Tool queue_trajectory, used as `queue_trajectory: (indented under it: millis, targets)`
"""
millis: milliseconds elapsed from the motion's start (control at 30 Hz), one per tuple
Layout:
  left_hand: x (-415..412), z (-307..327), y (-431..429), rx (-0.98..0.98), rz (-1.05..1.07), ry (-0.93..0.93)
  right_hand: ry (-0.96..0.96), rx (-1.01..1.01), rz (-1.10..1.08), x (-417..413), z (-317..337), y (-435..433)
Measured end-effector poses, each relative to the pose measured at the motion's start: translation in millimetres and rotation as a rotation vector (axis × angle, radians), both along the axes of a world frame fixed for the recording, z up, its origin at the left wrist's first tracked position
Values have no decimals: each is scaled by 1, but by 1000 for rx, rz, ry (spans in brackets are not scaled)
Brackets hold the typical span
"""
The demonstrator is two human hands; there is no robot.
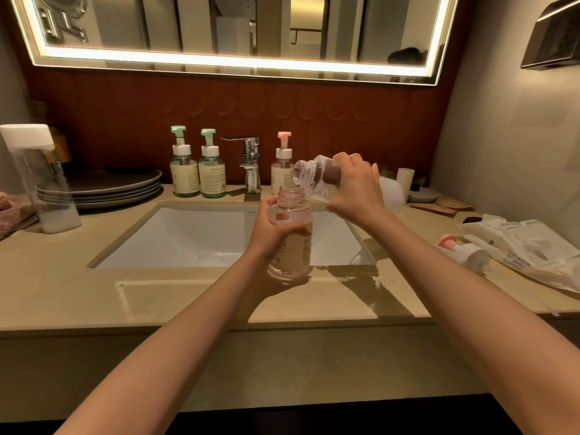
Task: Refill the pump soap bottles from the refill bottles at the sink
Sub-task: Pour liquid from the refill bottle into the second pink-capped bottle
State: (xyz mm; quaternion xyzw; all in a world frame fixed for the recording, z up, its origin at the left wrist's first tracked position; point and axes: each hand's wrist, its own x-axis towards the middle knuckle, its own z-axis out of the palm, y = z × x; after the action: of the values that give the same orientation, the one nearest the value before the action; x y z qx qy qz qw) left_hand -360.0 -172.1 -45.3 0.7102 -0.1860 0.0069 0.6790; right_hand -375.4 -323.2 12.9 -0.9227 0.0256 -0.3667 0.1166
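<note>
**Item 1 — left hand**: centre of frame. Fingers and thumb are curled round the middle of the bottle. The bottle is upright and clear, with a label on its lower half, no pump and an open neck. Its base sits at the counter strip in front of the sink. Whether it rests there or is lifted cannot be told.

**Item 2 — right hand**: just right of centre, above the bottle. Its fingers are wrapped from above round the dark-labelled body of the refill bottle. This bottle is clear and crumpled, tipped nearly level. Its mouth points left, just above and right of the open neck. No flow can be made out.

**Item 3:** pump head, pink top and white collar, lying on its side on the counter at right. It is well apart from the bottle and just beside the plastic bags.

**Item 4:** 2 green-pump bottles stand side by side behind the sink, left of the tap. 1 pink-pump bottle stands right of the tap, partly hidden by the refill bottle.

**Item 5:** at left are stacked plates and, in front of them, a tall clear container with a white lid.

**Item 6:** lit mirror, across the top of the frame.
</note>
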Motion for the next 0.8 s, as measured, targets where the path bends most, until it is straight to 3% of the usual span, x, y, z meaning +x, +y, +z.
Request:
queue_trajectory:
  millis: [167, 300, 567, 800]
  targets:
    - [-9, 1, -28, -33, -94, 40, 44, 521, 0, -7, 7, -38]
    - [-17, -1, -51, -18, -150, 56, 28, 744, -35, -12, 2, -69]
    - [-22, 1, -79, -11, -190, 47, 59, 893, -114, -19, -8, -98]
    - [-27, 0, -90, 0, -221, 48, 97, 863, -166, -29, -15, -115]
